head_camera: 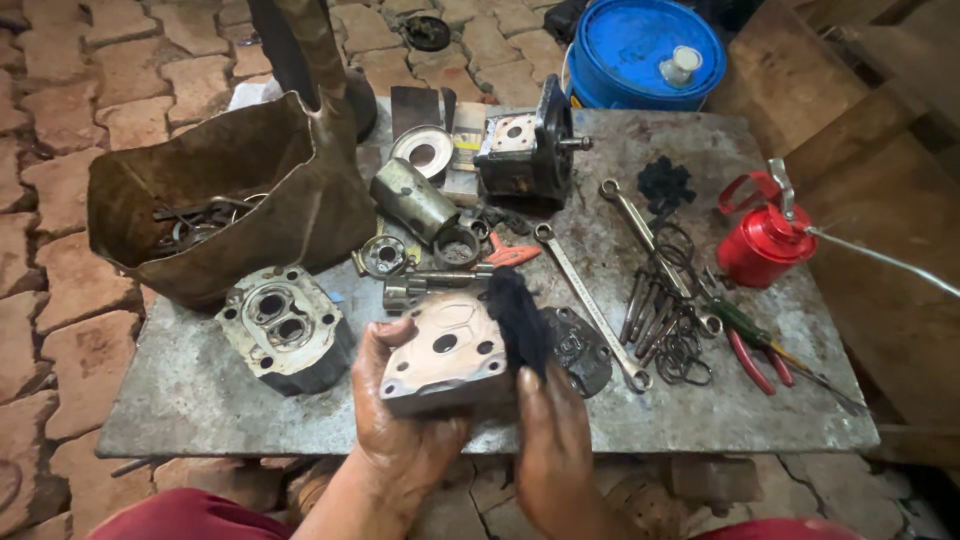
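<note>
**Metal cover plate held and wiped over the work table**

I see my left hand [400, 405] gripping a flat metal cover plate [445, 350] from its left edge and underside, fingers curled tight around it. The plate sits at about 6 o'clock, tilted up above the near edge of the steel table [200, 400]. My right hand [555, 430] pinches a black rag [515, 315] that lies against the plate's right side.

At 9 o'clock from the plate lies a pump housing [285, 330] with two bores, just beside my left hand. At 10 o'clock stands a worn bag [230, 190] holding metal rings. At 12 o'clock rests a pump body [525, 150] with a shaft. Two spanners [590, 305] lie at 2 o'clock, and a red oil can [765, 240] and red-handled pliers [750, 350] sit well apart at 3 o'clock.
</note>
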